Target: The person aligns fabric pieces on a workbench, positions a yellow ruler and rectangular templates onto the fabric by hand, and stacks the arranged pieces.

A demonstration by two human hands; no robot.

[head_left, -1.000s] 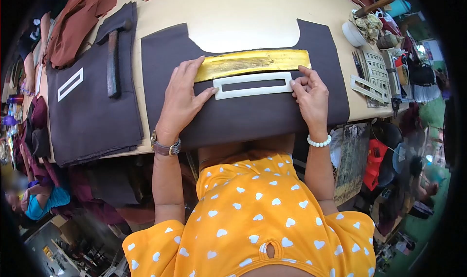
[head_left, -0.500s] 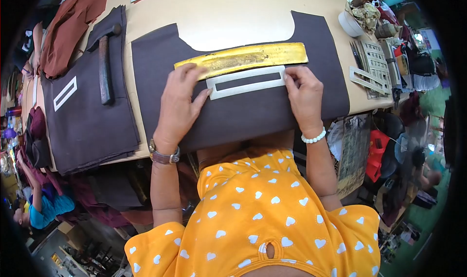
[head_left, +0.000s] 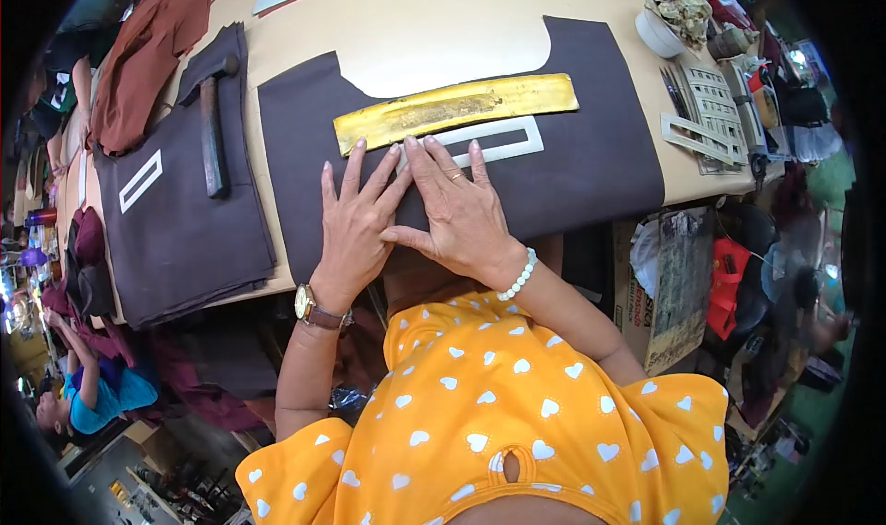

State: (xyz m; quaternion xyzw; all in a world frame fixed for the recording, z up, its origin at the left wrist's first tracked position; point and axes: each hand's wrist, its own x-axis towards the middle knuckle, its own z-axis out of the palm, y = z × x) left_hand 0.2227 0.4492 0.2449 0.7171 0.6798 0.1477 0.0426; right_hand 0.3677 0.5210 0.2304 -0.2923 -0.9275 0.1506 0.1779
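In front of me a dark cut piece of fabric (head_left: 591, 170) lies flat over the table edge. On it rests a curved yellow strip (head_left: 517, 94), worn brown along its middle. Just below that strip lies a white rectangular frame (head_left: 532, 136) with a long slot; its left part is covered by my fingers. My right hand (head_left: 457, 202) presses flat on the frame's left part, fingers spread. Beside it my left hand (head_left: 355, 220) lies flat, fingers apart, at the frame's left end and below the yellow strip. The hands touch near the fingertips.
To the left, a hammer (head_left: 212, 137) and another white frame (head_left: 140, 182) lie on a dark fabric stack (head_left: 185, 257). Reddish-brown fabric (head_left: 148, 73) lies behind. At right are a white bowl (head_left: 657, 36) and slotted templates (head_left: 711, 110). Another person (head_left: 101, 396) sits at far left.
My right hand has left the frame's right end and moved left, flattening beside my left hand. My left hand has opened flat and shifted slightly down. The view has shifted slightly.
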